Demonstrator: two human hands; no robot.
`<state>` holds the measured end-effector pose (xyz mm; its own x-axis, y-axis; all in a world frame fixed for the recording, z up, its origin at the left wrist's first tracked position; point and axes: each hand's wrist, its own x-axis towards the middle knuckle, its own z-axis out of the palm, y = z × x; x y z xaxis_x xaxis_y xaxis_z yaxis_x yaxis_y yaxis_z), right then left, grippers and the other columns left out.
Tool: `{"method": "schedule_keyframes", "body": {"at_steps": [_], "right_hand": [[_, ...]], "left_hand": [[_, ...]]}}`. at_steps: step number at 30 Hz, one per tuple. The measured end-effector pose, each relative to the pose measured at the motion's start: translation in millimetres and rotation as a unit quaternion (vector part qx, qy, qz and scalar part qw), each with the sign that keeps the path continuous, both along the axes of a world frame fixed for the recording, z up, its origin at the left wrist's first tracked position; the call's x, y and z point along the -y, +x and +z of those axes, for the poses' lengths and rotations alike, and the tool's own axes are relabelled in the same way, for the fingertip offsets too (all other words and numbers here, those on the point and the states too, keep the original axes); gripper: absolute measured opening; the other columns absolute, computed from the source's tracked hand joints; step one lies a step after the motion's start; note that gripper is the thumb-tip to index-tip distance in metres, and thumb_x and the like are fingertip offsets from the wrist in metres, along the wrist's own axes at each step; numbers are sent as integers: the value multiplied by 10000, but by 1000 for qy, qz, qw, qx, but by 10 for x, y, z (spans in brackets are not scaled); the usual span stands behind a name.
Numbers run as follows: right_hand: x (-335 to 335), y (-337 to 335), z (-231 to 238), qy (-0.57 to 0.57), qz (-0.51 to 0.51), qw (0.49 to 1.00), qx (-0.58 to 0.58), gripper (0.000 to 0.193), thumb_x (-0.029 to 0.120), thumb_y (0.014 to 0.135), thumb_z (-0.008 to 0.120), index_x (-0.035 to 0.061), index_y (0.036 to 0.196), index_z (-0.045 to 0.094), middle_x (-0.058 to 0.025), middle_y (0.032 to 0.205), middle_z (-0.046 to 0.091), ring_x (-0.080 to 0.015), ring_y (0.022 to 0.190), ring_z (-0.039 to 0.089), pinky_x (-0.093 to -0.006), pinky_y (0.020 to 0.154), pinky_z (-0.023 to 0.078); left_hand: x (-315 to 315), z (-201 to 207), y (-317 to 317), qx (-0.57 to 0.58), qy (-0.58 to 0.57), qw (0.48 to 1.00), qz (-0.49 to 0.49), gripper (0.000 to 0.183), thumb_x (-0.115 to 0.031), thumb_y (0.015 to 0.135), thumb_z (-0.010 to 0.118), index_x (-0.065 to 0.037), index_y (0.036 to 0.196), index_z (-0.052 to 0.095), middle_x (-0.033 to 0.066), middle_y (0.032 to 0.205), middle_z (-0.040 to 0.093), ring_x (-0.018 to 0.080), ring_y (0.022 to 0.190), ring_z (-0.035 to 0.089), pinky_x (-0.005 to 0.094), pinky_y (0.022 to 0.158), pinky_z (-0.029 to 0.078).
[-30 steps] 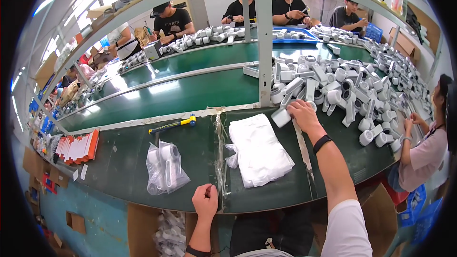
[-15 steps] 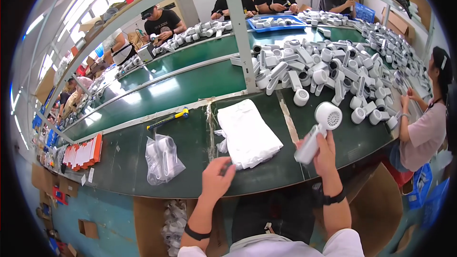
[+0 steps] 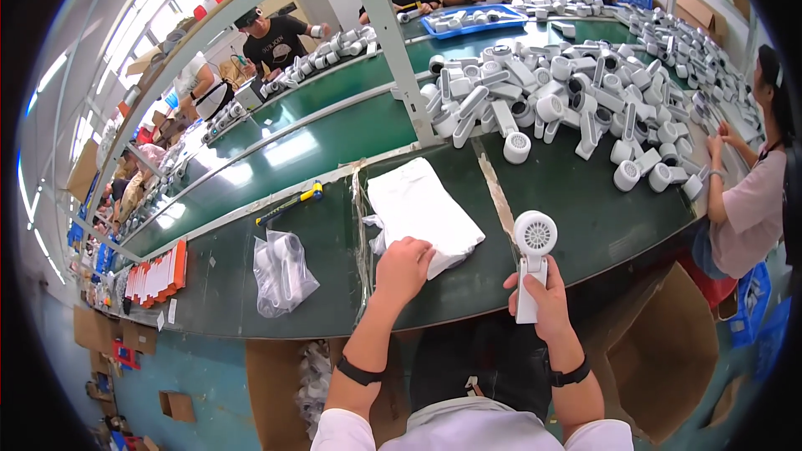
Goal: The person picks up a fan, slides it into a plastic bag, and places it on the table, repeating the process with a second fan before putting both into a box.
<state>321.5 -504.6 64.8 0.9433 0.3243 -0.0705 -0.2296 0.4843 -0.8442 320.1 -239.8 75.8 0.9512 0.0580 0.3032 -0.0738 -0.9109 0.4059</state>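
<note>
I have the right hand (image 3: 550,301) wrapped around a white handheld fan (image 3: 532,271), holding it upright with its round end on top, over the near edge of the table (image 3: 593,225). My left hand (image 3: 403,269), half curled, is at the near end of the white plastic stack (image 3: 424,210); I can't quite tell through this fisheye whether it pinches any. Further left, toward that edge, lies a clear bag of white pieces (image 3: 284,274), a hammer (image 3: 288,203) beyond it.
</note>
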Motion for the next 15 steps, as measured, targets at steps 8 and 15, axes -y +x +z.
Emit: {"method": "schedule_keyframes", "body": {"at_steps": [8,15], "right_hand": [[-220,-53,-8,-37,20,999,0,380,94,895,616,40,1222,430,-138,914,652,-166,554,605,-277,502,508],[-291,-77,10,-41,18,999,-10,429,88,890,620,32,1274,437,-132,901,654,-161,546,601,-272,496,505]], "left_hand": [[-5,122,2,-24,-105,994,12,196,-204,865,666,-42,971,696,131,925,675,305,810,637,372,731,502],[-13,75,14,-13,10,1000,1,201,-240,838,700,-54,911,718,103,875,671,288,847,639,394,752,500]]}}
